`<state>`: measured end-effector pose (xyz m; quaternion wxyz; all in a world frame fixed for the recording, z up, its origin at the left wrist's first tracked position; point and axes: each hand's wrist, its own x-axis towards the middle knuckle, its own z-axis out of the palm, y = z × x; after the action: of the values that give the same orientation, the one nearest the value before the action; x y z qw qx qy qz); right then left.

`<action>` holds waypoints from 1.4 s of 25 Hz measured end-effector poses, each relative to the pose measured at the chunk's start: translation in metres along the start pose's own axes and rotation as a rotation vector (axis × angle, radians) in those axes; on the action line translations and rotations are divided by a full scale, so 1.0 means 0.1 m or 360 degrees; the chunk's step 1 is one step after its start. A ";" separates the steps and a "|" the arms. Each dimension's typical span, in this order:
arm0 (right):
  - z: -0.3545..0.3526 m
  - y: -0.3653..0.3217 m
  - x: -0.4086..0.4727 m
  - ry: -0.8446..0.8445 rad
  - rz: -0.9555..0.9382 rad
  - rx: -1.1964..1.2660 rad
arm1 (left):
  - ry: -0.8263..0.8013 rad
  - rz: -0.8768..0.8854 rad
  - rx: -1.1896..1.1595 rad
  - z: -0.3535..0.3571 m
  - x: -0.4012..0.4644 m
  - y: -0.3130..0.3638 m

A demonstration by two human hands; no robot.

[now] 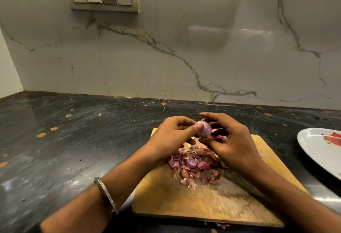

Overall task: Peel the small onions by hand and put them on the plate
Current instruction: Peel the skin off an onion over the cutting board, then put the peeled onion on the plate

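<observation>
Small onion (205,130) held above far edge of cutting board (212,201); left hand (172,136) pinches it with thumb and fingers, right hand (228,140) curled round its other side. Peel pile (195,164) mid-board. Plate (321,149) at counter's right edge

Dim, warm light, a glare streak on the marble wall (230,30), wide-angle bending at the edges, slight blur low down.

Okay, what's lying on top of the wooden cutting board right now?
On the cutting board lies a pile of onion peels, purple and brown. Both hands hover above its far end, so whatever lies beneath them there is hidden.
</observation>
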<state>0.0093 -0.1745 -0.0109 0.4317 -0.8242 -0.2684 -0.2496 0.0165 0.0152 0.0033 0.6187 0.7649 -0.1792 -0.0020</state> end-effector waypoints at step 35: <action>-2.30 0.29 -1.35 0.0384 0.0595 -0.0596 | -0.0403 0.0353 0.0530 2.66 0.33 0.73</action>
<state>-0.1119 -0.4138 0.0012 0.3393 -0.8891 -0.0077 -0.3071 -0.0326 -0.2576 0.0176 0.4529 0.8258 -0.3362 -0.0005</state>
